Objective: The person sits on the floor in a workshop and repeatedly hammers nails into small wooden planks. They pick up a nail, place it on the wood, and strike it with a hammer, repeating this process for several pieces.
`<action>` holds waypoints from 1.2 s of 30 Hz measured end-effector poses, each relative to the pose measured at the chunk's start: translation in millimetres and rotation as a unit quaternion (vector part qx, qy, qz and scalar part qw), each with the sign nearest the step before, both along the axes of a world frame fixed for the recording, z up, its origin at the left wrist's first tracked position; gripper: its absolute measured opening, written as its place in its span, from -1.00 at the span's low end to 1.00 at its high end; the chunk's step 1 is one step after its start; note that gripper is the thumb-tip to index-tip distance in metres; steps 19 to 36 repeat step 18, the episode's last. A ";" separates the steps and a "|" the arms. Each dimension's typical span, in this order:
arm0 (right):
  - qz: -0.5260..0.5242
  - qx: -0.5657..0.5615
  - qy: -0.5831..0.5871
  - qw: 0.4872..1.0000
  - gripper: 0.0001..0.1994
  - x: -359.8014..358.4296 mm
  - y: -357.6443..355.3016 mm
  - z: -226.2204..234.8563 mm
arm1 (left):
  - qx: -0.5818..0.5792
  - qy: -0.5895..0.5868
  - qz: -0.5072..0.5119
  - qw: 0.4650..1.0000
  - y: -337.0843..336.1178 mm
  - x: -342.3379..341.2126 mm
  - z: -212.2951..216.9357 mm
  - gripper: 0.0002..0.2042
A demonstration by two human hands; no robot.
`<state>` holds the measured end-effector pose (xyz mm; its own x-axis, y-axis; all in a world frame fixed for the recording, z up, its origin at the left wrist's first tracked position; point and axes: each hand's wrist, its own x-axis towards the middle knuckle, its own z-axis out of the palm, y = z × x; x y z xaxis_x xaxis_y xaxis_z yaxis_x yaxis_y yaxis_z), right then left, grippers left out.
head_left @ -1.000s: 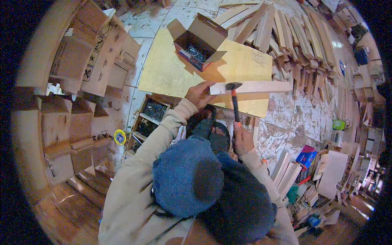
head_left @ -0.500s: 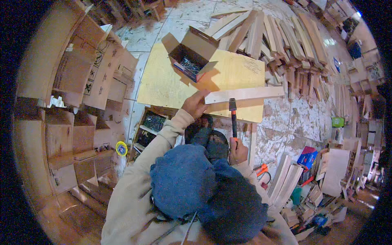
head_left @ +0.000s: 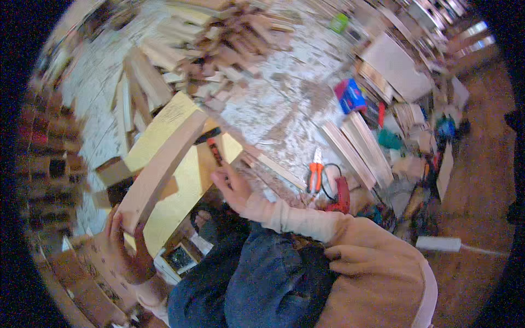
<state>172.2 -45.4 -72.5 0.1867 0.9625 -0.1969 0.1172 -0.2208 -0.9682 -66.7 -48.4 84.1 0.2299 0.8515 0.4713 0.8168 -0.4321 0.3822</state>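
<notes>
My left hand (head_left: 127, 244) grips the near end of a long pale wooden plank (head_left: 161, 167). The plank runs diagonally away from me over a yellow board (head_left: 180, 188) on the floor. My right hand (head_left: 231, 188) hovers over the board's right side with its fingers spread and nothing in them. A hammer (head_left: 214, 148) with a dark head and a red-and-black handle lies on the board just past its fingertips. The picture is blurred by motion.
A heap of wooden slats (head_left: 229, 38) lies beyond the board. Orange pliers (head_left: 314, 176) and a red power tool (head_left: 342, 194) lie to the right, beside stacked thin boards (head_left: 355, 147). A small box of screws (head_left: 179, 258) sits near my knees. Wooden crates (head_left: 49, 164) line the left.
The view has swung sharply and blurred. My right hand has let go of the hammer, which now lies on the yellow board. My left hand has shifted to the plank's near end.
</notes>
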 end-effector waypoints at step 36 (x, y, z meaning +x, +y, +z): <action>-0.581 0.077 0.430 0.686 -0.36 258.5 -37.9 -28.9 | -0.158 -0.301 -0.078 0.937 -18.3 -17.0 48.8 -0.56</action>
